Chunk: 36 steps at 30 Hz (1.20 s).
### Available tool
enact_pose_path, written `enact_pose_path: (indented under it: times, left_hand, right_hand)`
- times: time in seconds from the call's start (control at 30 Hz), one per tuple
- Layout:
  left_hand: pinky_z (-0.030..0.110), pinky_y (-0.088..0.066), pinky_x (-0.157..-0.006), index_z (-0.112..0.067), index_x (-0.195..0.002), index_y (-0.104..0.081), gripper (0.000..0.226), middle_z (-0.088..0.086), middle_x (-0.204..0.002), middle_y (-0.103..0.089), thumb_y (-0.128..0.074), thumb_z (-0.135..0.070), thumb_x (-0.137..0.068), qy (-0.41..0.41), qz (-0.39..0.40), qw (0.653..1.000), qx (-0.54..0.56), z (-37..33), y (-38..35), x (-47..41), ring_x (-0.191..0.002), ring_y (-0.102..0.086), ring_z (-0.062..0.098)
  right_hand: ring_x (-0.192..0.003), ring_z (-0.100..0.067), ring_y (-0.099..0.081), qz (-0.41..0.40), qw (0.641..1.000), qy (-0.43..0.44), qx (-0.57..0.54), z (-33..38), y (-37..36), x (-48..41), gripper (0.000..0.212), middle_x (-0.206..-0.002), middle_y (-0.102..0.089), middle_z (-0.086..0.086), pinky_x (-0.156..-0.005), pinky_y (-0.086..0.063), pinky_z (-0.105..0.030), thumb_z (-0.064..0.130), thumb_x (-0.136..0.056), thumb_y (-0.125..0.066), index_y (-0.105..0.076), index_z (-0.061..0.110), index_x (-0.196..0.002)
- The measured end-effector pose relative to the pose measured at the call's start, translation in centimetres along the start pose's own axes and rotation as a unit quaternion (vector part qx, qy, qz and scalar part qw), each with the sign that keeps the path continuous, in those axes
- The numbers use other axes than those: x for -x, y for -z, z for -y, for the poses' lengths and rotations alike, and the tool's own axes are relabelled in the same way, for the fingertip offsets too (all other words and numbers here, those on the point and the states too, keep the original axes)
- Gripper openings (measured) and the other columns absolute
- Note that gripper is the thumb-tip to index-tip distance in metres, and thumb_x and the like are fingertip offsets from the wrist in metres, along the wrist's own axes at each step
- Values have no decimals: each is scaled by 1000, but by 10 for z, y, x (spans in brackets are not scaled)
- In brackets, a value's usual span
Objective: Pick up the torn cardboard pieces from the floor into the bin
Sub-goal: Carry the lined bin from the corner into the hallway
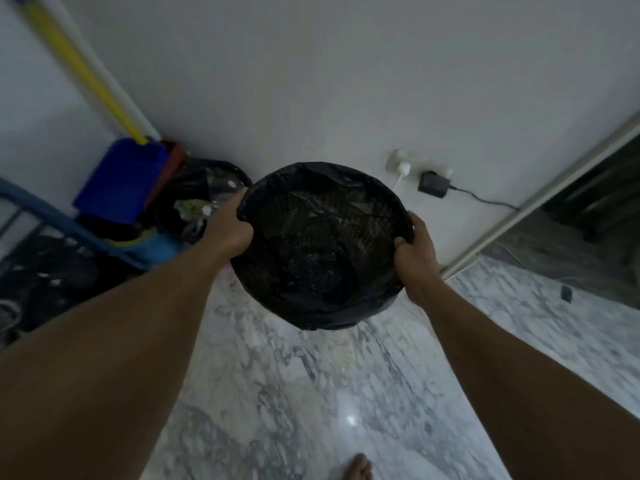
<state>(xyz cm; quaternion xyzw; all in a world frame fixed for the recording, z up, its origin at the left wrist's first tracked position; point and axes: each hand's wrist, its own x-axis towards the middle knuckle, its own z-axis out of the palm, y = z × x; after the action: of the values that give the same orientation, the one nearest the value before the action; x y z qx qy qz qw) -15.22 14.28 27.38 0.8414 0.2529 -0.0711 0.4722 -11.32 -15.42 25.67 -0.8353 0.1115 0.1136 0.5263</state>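
Marble floor [263,393] lies open on our near side; we lift the bin [322,244] near the far wall [311,81], left hand [230,225] and right hand [415,252] clenched on its rim, a second bin [204,199] far left.

The round black mesh bin lined with a black plastic bag [322,244] is too dark inside to tell its contents. It hides the fingers of the left hand [230,225] and right hand [414,252]. A bare foot [358,467] is cut off at the bottom edge.
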Motion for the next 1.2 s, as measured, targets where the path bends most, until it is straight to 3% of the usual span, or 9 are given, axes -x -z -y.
enact_pose_path:
  times: [0.13, 0.27, 0.37, 0.43, 0.63, 0.73, 1.0, 1.1, 1.2]
  left_hand:
    - [28, -27, -115, -27, -161, -18, 75, 3, -163, -27, -46, 1, -98, 13, -36, 999, 29, -21, 101, 53, -147, -32, 29]
    - [29, -33, -109, -35, -159, -22, 67, -4, -159, -34, -45, -12, -100, 11, -118, 990, 73, -36, 196, 115, -144, -34, 24]
    - [39, -33, -118, -33, -157, -30, 73, -3, -154, -42, -44, -6, -91, 20, -191, 973, 126, -47, 262, 167, -141, -41, 24]
    - [38, -31, -119, -31, -158, -29, 74, -9, -150, -40, -47, -2, -92, 34, -226, 961, 154, -49, 298, 203, -138, -40, 18]
    - [40, -35, -117, -25, -156, -35, 71, 1, -154, -42, -43, 7, -93, 78, -364, 908, 193, -37, 370, 306, -139, -42, 27]
    - [32, -40, -107, -23, -149, -45, 68, -5, -138, -49, -40, 14, -92, 87, -430, 869, 226, -31, 392, 364, -123, -49, 21]
    - [45, -50, -99, -31, -143, -51, 70, 4, -137, -56, -39, 14, -91, 90, -598, 726, 328, -10, 388, 549, -123, -53, 32]
    - [35, -51, -78, -30, -135, -50, 69, 3, -126, -52, -30, 21, -92, 92, -653, 662, 356, -11, 369, 622, -115, -50, 29]
    - [29, -48, -64, -24, -148, -42, 76, 2, -126, -48, -30, 23, -90, 126, -703, 605, 353, -6, 340, 696, -112, -48, 27]
  right_hand:
    - [-130, -25, -50, 50, 997, 54, -19, 99, -9, 38, 61, -142, -52, -2, -111, -44, -50, 2, -98, -39, -38, 26, -154]
    - [-141, -23, -42, 101, 987, 120, -41, 200, -31, 77, 64, -157, -42, -4, -118, -37, -47, 3, -100, -40, -31, 26, -159]
    - [-144, -24, -39, 154, 973, 166, -55, 271, -54, 110, 62, -160, -39, -4, -119, -35, -47, 1, -102, -39, -32, 23, -159]
    - [-144, -24, -38, 192, 962, 189, -54, 310, -71, 132, 60, -161, -37, -3, -120, -34, -46, 2, -104, -39, -31, 22, -160]
    - [-148, -22, -34, 329, 906, 263, -25, 392, -128, 200, 54, -163, -33, -3, -123, -26, -39, 10, -108, -39, -28, 18, -160]
    - [-148, -21, -33, 396, 871, 290, -23, 423, -153, 244, 53, -162, -33, -2, -120, -26, -32, 10, -109, -37, -28, 19, -161]
    - [-143, -24, -41, 580, 758, 297, -28, 459, -205, 389, 53, -161, -37, -2, -113, -37, -33, 9, -109, -38, -29, 22, -160]
    - [-142, -27, -42, 639, 705, 308, -7, 452, -216, 460, 54, -159, -39, -3, -116, -38, -42, 9, -108, -40, -32, 24, -160]
    - [-133, -24, -49, 682, 650, 336, 23, 434, -220, 536, 51, -151, -47, 0, -109, -44, -35, 7, -108, -40, -39, 23, -156]
